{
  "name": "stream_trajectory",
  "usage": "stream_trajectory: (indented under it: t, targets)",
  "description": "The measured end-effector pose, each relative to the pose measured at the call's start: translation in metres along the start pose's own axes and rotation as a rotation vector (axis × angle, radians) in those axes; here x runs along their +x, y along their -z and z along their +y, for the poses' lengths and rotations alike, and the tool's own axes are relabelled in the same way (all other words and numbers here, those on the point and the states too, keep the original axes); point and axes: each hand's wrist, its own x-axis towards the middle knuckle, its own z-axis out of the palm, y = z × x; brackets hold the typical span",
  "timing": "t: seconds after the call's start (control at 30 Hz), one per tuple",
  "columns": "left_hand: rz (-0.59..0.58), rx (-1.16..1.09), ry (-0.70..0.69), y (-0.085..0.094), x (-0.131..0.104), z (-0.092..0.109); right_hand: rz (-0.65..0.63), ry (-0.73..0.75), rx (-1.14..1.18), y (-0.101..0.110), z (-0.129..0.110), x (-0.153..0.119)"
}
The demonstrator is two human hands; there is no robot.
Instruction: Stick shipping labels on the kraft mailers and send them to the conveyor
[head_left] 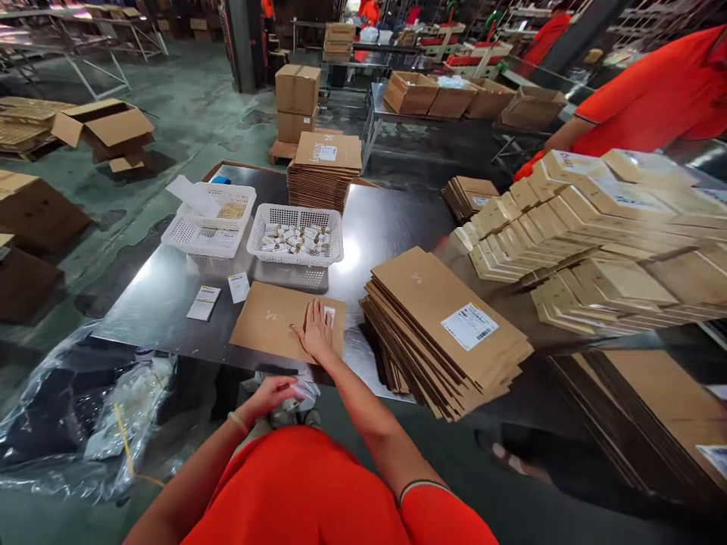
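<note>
My right hand [316, 333] lies with fingers spread on a flat brown cardboard piece [261, 324] at the table's near edge. Its fingers partly cover a white label [329, 314] on that cardboard. Below the edge, in front of my body, my left hand [276, 395] has its fingers pinched together. Something pale and translucent shows at its fingertips, too blurred to name. To the left of the cardboard lie a stack of white label slips [204, 303] and a single label [238, 288]. A tall pile of flat cardboard [420, 288], its top piece labelled, stands to the right.
Behind the cardboard, a white basket [295, 260] holds several small white rolls; another basket [207, 248] holds papers. More folded cardboard [326, 155] is stacked at the back. Wooden boxes [591, 197] are piled on the right, near a person in orange [653, 91]. Plastic wrapping [125, 409] lies at lower left.
</note>
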Motion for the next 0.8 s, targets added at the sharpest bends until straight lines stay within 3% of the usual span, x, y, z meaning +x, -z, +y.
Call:
stream_trajectory:
  t: [0.1,0.17,0.27,0.4,0.53,0.63,0.7,0.8]
  targets:
    - [0.053,-0.001,-0.051,0.000,0.017,0.027,0.148,-0.191,0.083,0.012,0.018,-0.005]
    - [0.155,0.031,-0.117,-0.001,0.027,0.046,0.274,-0.322,0.120,0.025,0.040,-0.013]
    - [0.311,0.226,-0.092,-0.002,0.035,0.065,0.289,-0.375,0.176,0.036,0.063,-0.032]
    - [0.314,0.386,0.019,0.003,0.037,0.070,0.350,-0.416,0.345,0.024,0.052,-0.048]
    - [0.236,0.374,-0.038,0.012,0.033,0.074,0.386,-0.414,0.510,0.029,0.032,-0.041]
    - [0.153,0.223,-0.163,0.014,0.026,0.080,0.518,-0.376,0.639,0.071,0.048,-0.040]
    - [0.104,0.117,-0.204,0.011,0.021,0.084,0.713,-0.370,0.711,0.117,0.078,-0.046]
    - [0.040,0.060,-0.140,0.000,0.014,0.089,0.943,-0.434,0.708,0.194,0.133,-0.065]
